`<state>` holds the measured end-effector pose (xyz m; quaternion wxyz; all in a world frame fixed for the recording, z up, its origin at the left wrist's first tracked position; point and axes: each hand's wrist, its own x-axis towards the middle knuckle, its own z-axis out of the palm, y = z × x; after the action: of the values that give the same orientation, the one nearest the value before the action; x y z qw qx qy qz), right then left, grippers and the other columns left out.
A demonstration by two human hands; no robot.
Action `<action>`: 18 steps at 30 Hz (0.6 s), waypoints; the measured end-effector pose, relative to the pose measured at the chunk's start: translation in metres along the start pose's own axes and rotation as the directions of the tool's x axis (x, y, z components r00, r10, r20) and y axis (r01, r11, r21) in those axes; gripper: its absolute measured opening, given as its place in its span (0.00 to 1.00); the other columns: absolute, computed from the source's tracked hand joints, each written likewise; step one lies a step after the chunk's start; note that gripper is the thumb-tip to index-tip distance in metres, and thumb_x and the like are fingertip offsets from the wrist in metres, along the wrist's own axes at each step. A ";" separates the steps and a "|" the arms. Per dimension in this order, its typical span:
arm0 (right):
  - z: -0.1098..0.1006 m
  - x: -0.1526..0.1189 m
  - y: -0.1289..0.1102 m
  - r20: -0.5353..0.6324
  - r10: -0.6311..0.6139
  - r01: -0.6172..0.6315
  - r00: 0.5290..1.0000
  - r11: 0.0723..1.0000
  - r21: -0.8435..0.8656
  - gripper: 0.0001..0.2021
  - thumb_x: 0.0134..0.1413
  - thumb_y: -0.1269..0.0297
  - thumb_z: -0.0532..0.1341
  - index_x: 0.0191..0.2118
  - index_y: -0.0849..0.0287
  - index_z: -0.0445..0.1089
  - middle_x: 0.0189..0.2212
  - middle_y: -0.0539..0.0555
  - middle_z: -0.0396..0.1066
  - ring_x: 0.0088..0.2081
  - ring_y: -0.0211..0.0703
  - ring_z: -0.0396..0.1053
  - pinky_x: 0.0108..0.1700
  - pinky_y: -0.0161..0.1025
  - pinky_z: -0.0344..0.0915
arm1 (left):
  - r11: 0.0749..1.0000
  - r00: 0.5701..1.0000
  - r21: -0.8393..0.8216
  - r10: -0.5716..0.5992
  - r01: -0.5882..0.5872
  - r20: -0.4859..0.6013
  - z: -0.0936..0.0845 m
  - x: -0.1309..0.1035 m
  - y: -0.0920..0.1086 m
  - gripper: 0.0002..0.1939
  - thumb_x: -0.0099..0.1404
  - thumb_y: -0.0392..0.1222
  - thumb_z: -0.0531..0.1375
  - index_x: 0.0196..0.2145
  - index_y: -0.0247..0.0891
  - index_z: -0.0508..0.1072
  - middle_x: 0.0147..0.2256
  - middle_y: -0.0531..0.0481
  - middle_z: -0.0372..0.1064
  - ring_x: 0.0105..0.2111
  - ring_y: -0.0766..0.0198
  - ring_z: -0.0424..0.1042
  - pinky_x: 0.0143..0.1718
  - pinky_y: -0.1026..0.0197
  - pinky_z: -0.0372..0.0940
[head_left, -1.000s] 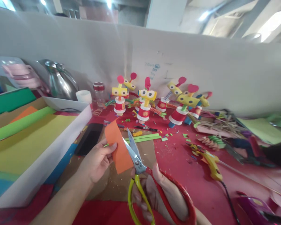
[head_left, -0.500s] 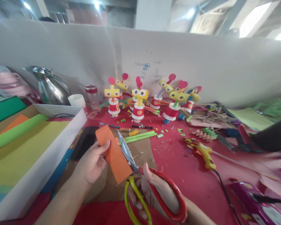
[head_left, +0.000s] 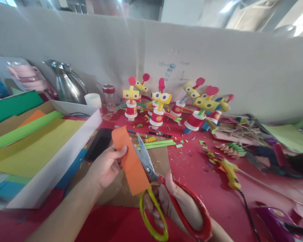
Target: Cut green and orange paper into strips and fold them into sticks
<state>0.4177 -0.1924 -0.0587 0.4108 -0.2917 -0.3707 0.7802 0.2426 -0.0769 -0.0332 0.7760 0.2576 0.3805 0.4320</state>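
Observation:
An orange paper strip (head_left: 134, 168) is pinched between the thumb and fingers of my left hand (head_left: 107, 166), tilted over a brown cardboard sheet. My right hand (head_left: 178, 201) grips large scissors (head_left: 148, 169) by one red and one yellow-green handle, the thumb in the red loop. The handles are spread apart, and the blades lie along the right edge of the orange strip. Beyond them, two light green strips (head_left: 158, 144) and a yellow paper coil (head_left: 150, 139) rest near the cardboard's far edge.
Several paper-cup figures (head_left: 157, 117) stand at the back. A box of coloured paper (head_left: 78, 148) is on the left beside a dark phone (head_left: 98, 144). A metal jug (head_left: 68, 82) and white cup (head_left: 93, 99) stand behind. A yellow glue gun (head_left: 231, 173) lies right, its cord trailing forward.
The view has turned slightly left and down, so the table objects appear shifted right. Both hands keep their hold on the orange strip and the scissors.

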 end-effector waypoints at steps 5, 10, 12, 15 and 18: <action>0.002 0.002 0.001 -0.018 -0.017 0.017 1.000 0.999 0.034 0.36 0.57 0.32 0.45 0.41 0.64 0.68 0.25 0.51 0.64 0.19 0.33 0.59 0.20 0.31 0.58 | 0.995 0.992 0.028 -0.102 0.100 0.071 0.001 -0.003 -0.001 0.08 0.59 0.27 0.62 0.38 0.30 0.77 0.35 0.42 0.79 0.32 0.59 0.79 0.34 0.61 0.74; 0.000 0.004 0.007 -0.035 -0.018 0.019 0.999 0.999 0.040 0.34 0.58 0.33 0.46 0.38 0.64 0.69 0.23 0.51 0.63 0.19 0.33 0.60 0.19 0.30 0.60 | 0.995 0.998 -0.087 -0.053 0.051 -0.022 0.004 0.001 0.001 0.08 0.67 0.33 0.57 0.39 0.30 0.77 0.33 0.43 0.79 0.29 0.62 0.78 0.33 0.62 0.74; -0.002 0.006 0.011 -0.032 0.002 0.000 0.999 0.999 0.048 0.35 0.56 0.31 0.47 0.37 0.64 0.69 0.23 0.51 0.64 0.18 0.33 0.60 0.19 0.30 0.60 | 0.996 1.000 -0.092 -0.007 0.008 0.009 0.005 0.001 0.000 0.08 0.67 0.33 0.58 0.41 0.31 0.76 0.34 0.44 0.79 0.30 0.63 0.78 0.34 0.62 0.74; -0.004 0.008 0.016 -0.047 0.015 -0.012 0.999 0.998 0.062 0.36 0.56 0.31 0.46 0.37 0.65 0.68 0.25 0.52 0.65 0.18 0.32 0.61 0.18 0.30 0.60 | 0.996 1.000 -0.091 -0.005 0.008 0.030 0.007 -0.001 -0.006 0.08 0.64 0.33 0.62 0.41 0.33 0.76 0.33 0.46 0.79 0.28 0.62 0.78 0.34 0.62 0.74; -0.004 0.010 0.020 -0.069 -0.029 0.033 0.997 0.997 0.064 0.36 0.57 0.32 0.45 0.38 0.66 0.68 0.24 0.52 0.64 0.17 0.32 0.59 0.18 0.31 0.58 | 0.995 1.000 -0.099 -0.022 0.022 0.000 0.010 -0.004 -0.011 0.09 0.63 0.34 0.62 0.43 0.34 0.75 0.30 0.47 0.78 0.26 0.61 0.78 0.34 0.60 0.75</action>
<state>0.4074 -0.1905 -0.0789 0.4446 -0.2987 -0.3352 0.7750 0.2550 -0.0863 -0.0337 0.7923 0.2145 0.3617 0.4420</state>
